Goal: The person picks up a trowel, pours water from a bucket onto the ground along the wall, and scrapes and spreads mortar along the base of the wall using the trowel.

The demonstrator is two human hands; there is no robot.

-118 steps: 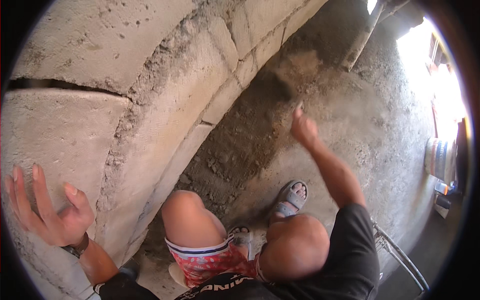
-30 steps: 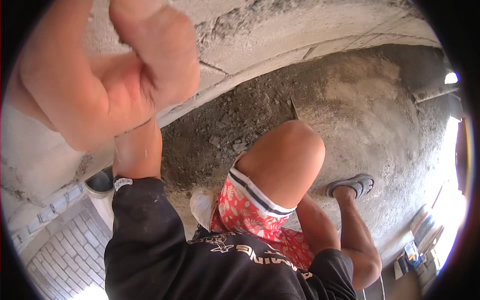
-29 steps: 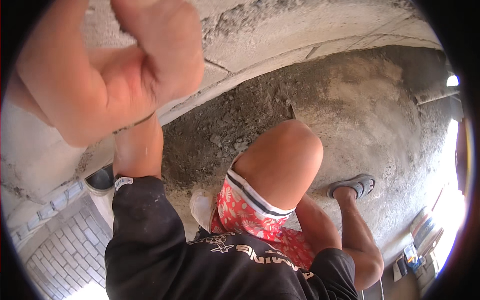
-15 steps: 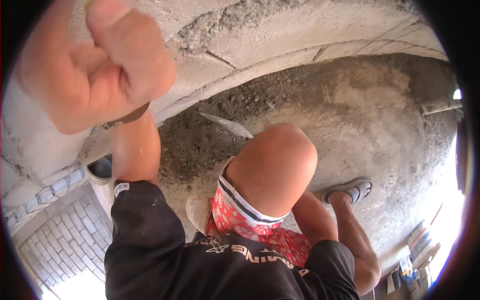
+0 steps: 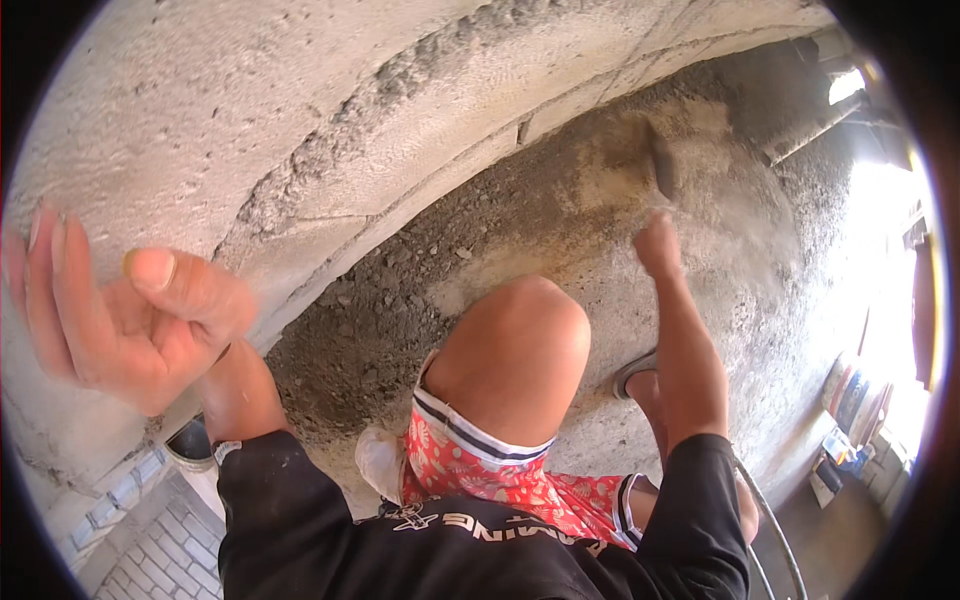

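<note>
My left hand (image 5: 150, 325) is raised beside the rough plastered wall (image 5: 200, 120), its fingers apart and nothing in them. At the end of my outstretched right arm, my right hand (image 5: 658, 243) is closed around the handle end of a trowel (image 5: 660, 168). The trowel's dark blade shows narrow and blurred, just above the dusty cement floor (image 5: 720, 240); whether it touches is hard to tell. Loose grey rubble and mortar crumbs (image 5: 370, 300) lie along the foot of the wall, left of my bent knee (image 5: 520, 350).
A bucket (image 5: 192, 445) stands at the lower left by the wall, near grey brickwork (image 5: 165, 550). A pipe-like bar (image 5: 815, 135) juts in at the far right. A pale hose or cable (image 5: 775, 510) runs beside my right side. Stacked items (image 5: 850, 410) lie at the right edge.
My right arm has swung out from behind my knee, carrying the trowel away to the far right. My left hand has lowered and its curled fingers have spread. The view has shifted.
</note>
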